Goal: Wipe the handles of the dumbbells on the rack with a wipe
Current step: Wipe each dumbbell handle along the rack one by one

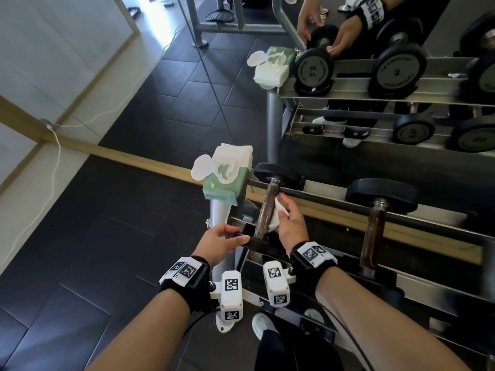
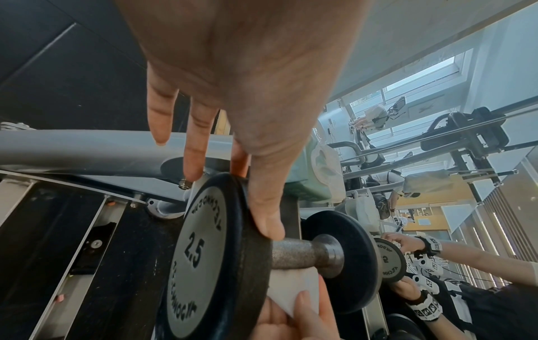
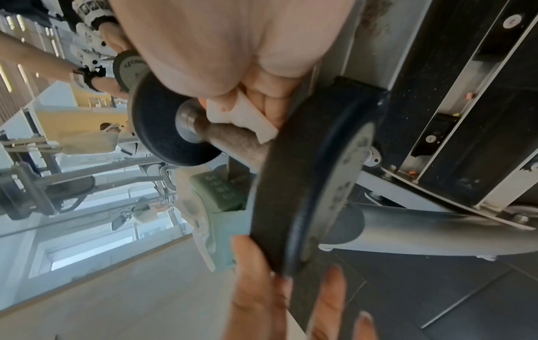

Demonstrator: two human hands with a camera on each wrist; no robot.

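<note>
Nearest, left hand (image 1: 218, 243) steadying the near weight plate (image 2: 209, 257) of the 2.5 dumbbell on the rack (image 1: 439, 285), fingers (image 2: 266, 202) loosely curled over its rim; best kept firm there so the bar cannot roll. Just beyond, right hand (image 1: 290, 223) pinching the folded white wipe (image 1: 276, 218) against the knurled handle (image 1: 266, 207), ideally wrapped further round and drawn plate to plate while turning. Farther off, second dumbbell (image 1: 375, 223) apparently unwiped to the right, and green wipe packet (image 1: 226, 187) on the rack's left end, lid open.
</note>
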